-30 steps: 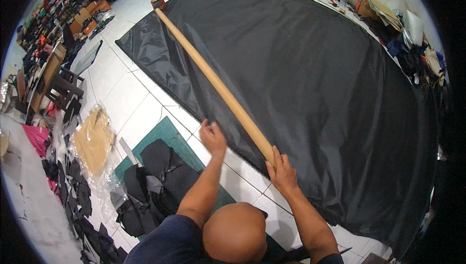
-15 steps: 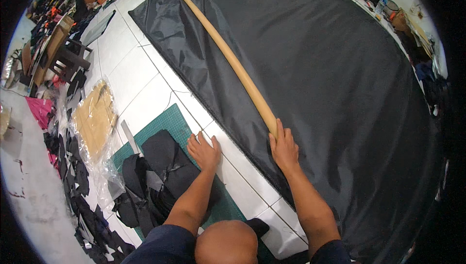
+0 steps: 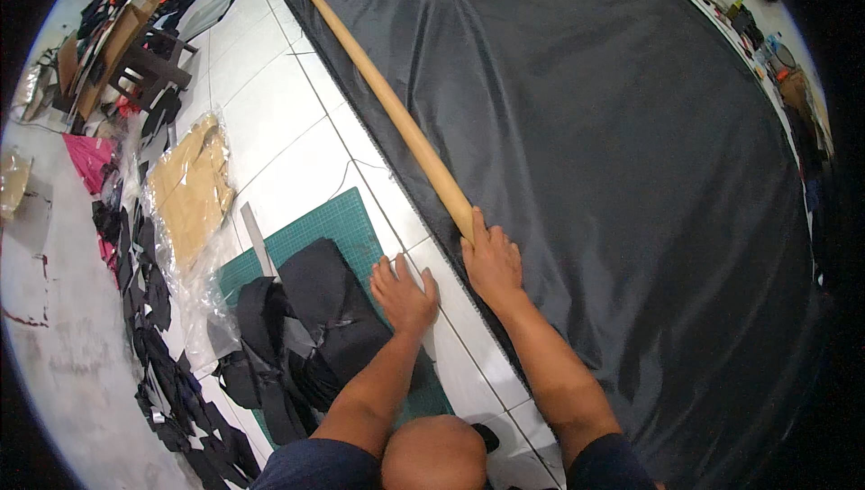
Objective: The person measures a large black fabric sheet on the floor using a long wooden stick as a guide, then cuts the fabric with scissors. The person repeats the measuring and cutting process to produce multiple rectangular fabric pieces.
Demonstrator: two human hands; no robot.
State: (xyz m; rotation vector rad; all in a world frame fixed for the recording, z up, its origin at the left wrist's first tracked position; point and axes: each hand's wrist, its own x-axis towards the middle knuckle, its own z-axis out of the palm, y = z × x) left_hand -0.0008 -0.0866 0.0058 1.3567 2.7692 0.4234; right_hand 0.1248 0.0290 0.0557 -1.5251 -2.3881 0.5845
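A long tan tube [image 3: 396,113], apparently cardboard, lies slantwise on a wide sheet of black fabric [image 3: 622,157], close to its left edge. My right hand [image 3: 492,260] is wrapped over the tube's near end, thumb on the left side and fingers on the right. That near end is hidden under the palm. Over on the left, my left hand [image 3: 405,296] leans with fingers spread at the border of a green cutting mat [image 3: 333,220] and the white floor tiles. Folded black fabric pieces [image 3: 329,301] lie on the mat beside my left forearm.
A metal ruler [image 3: 259,238] lies partly on the mat. Left of it is a clear plastic bag with tan pieces [image 3: 191,188]. Black scraps [image 3: 167,382] run along the left wall. A dark stool [image 3: 153,67] stands far left. Assorted items line the far right edge.
The tube has shifted left, nearer the black fabric's edge, with my right hand moving along on it. My left hand stays spread beside the mat. The whole view has turned a little.
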